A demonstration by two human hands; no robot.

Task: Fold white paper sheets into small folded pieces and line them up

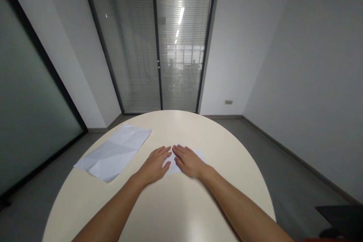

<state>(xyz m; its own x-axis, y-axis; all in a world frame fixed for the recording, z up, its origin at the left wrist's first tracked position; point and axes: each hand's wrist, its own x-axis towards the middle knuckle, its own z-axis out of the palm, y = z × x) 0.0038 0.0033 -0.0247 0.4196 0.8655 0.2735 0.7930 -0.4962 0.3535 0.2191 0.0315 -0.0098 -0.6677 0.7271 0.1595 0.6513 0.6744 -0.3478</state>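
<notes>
A small piece of white paper [173, 167] lies flat on the round cream table [176, 208], partly covered by both hands. My left hand [155, 163] rests palm down at the paper's left side, fingers extended and thumb pointing inward. Over its right part lies my right hand [189, 160], also palm down with the fingers stretched forward. The fingertips of the two hands almost meet near the far edge of the paper. Much of the paper's outline is hidden under the palms.
Creased white sheets [115, 153] lie at the table's left side, reaching its edge. Beyond the table stand glass doors [181, 83] with blinds. A dark object [343, 219] juts in at the lower right. Grey floor [283, 170] surrounds the table.
</notes>
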